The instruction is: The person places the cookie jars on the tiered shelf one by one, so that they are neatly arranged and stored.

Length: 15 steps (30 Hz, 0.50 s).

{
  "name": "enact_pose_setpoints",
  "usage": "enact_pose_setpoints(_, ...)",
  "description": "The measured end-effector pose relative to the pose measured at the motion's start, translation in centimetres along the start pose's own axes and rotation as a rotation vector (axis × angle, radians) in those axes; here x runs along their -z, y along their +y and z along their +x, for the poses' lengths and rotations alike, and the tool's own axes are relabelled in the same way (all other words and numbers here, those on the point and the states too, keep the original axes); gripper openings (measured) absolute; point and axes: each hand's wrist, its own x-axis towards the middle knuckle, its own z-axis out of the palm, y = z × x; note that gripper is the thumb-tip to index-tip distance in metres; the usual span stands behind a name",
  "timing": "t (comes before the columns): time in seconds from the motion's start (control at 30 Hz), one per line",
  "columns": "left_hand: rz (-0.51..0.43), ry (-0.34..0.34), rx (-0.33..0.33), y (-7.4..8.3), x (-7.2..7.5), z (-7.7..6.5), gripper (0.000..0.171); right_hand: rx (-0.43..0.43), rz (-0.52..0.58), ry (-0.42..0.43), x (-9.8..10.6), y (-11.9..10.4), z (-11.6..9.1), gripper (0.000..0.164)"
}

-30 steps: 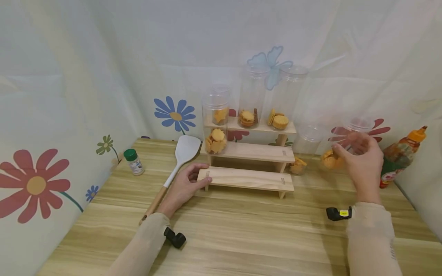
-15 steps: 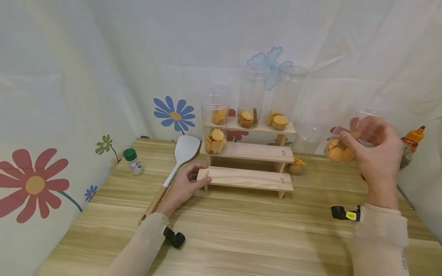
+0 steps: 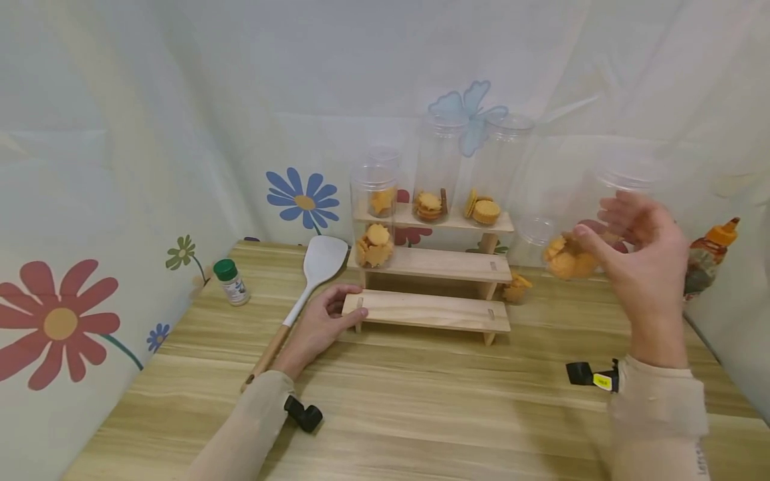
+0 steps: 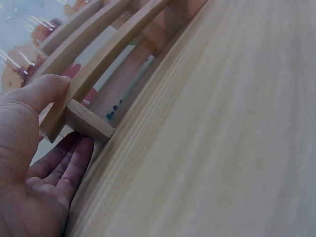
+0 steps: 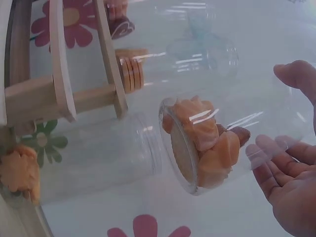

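Observation:
My right hand (image 3: 650, 267) holds a tall clear jar (image 3: 570, 259) of biscuits above the table, to the right of a three-step wooden display stand (image 3: 430, 310). In the right wrist view, thumb and fingers lie on either side of this jar (image 5: 200, 145), whose base points toward the stand. My left hand (image 3: 317, 329) grips the left end of the lowest step, thumb on top and fingers by the leg. A jar (image 3: 375, 246) stands at the left of the middle step; several biscuit jars (image 3: 486, 210) line the top one. Another jar (image 3: 517, 288) is on the table, right of the stand.
A white spatula (image 3: 325, 260) with a wooden handle lies left of the stand. Farther left stands a small green-capped bottle (image 3: 233, 284). An orange-capped sauce bottle (image 3: 710, 257) is behind my right hand. A flowered curtain (image 3: 180, 133) surrounds the wooden table (image 3: 421, 414).
The jar in my right hand has risen from near the table, moving first rightward and then back left toward the stand. My left hand has stayed on the lowest step.

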Motion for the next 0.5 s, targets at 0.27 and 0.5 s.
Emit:
enact_pose_setpoints(0.27, -0.011, 0.000, -0.005, 0.0, 0.0, 0.0, 0.045, 0.053, 0.050, -0.076, -1.5, -0.4, -0.5, 0.061)
enact_pose_setpoints(0.5, -0.011, 0.001, -0.006, 0.0, 0.0, 0.1, 0.045, 0.098, -0.008, -0.126, -3.2, -0.4, -0.8, 0.059)
